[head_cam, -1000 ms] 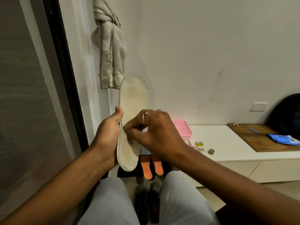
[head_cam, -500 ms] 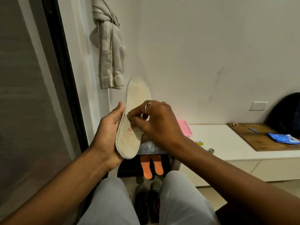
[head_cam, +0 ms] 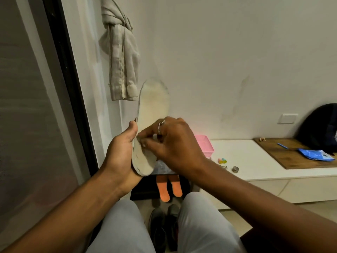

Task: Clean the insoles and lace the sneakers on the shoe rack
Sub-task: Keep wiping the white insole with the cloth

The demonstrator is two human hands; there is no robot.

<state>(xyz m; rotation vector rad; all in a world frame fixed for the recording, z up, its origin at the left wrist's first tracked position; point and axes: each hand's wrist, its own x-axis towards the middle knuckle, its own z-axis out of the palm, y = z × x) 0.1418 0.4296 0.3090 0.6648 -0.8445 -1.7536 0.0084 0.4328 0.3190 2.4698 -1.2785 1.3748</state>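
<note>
Since 0.5 s ago the right hand [head_cam: 175,143] has slid its fingertips a bit lower on the insole [head_cam: 154,103], toward the heel. The insole itself has barely shifted.

L to R: glass door [head_cam: 27,106] fills the left edge. A knotted grey cloth [head_cam: 120,57] hangs upper left of centre. The left hand [head_cam: 120,154] is at centre-left w/ palm cupped round the insole's heel end and thumb up along its left edge, a firm hold. The insole stands nearly upright mid-frame, toe up, pale face to the camera. The right hand, w/ a ring [head_cam: 161,125], has thumb and fingers curled and tips pinched together on the insole's face. Can't tell what, if anything, is btw them.

Below are two orange pieces [head_cam: 164,189], and dark shoes [head_cam: 160,227] btw the knees. To the right is a pink basket [head_cam: 205,146] on a white bench [head_cam: 246,161], then a wooden board [head_cam: 284,157] w/ a blue packet [head_cam: 315,155], and a black bag [head_cam: 321,125] at far right.
</note>
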